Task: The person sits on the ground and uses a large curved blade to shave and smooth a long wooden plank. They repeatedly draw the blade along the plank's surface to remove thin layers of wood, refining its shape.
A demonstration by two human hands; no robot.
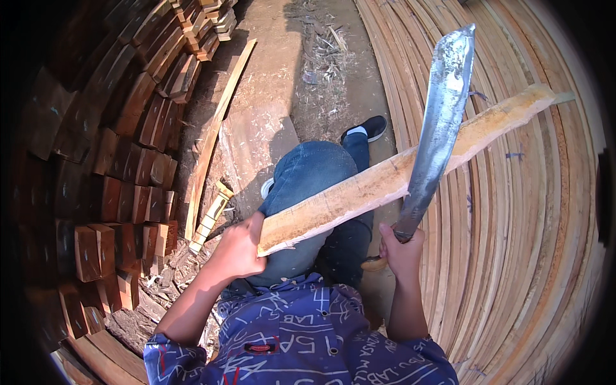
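A long wooden plank (346,197) with rough, bark-like edges slants across my lap, its far end out over the boards on the right. My left hand (240,250) is closed around its near end. In my right hand (403,250) is a machete (443,109), gripped by its wooden handle (374,263), part of which shows below the fist. The broad steel blade points up and away, passing in front of the plank in the picture. I cannot tell whether blade and wood touch.
Stacked cut timber (128,167) rises on the left. Long boards (513,256) lie side by side on the right. A thin loose board (218,141) and a short yellowish piece (210,218) lie on the ground at left. Wood shavings (324,58) litter the ground ahead.
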